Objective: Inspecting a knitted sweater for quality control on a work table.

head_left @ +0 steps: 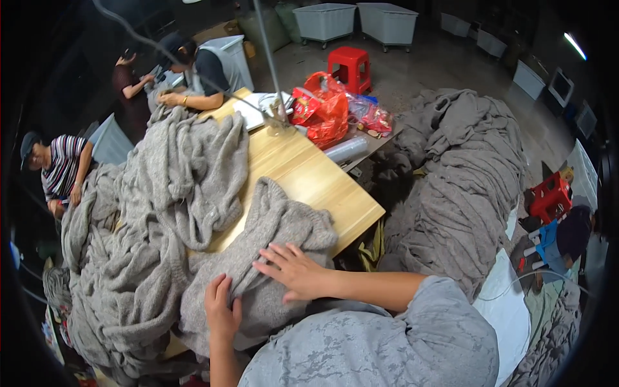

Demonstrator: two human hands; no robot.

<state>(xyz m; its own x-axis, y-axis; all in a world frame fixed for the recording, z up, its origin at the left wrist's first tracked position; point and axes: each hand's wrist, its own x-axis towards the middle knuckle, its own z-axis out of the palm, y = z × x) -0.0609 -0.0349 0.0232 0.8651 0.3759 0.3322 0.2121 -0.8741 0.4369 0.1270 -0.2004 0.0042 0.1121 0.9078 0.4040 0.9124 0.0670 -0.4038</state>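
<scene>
A grey knitted garment (271, 226) lies at the table's near edge, its ribbed band toward the far side. My right hand (295, 273) rests on it with fingers spread, holding nothing. Close by on the left, my left hand (222, 311) touches the same garment, fingers stretched and thumb apart. A large heap of similar grey knitwear (138, 238) covers the table's left part and reaches up beside this garment. Under the knits is a light wooden table (296, 171).
Right of the table rises a tall grey knit pile (461, 193). Red plastic bags (322, 109) and a clear plastic roll (347, 150) lie beyond the tabletop, near a red stool (349, 69). Co-workers (200, 74) stand at the far left; wheeled white bins (325, 24) line the back.
</scene>
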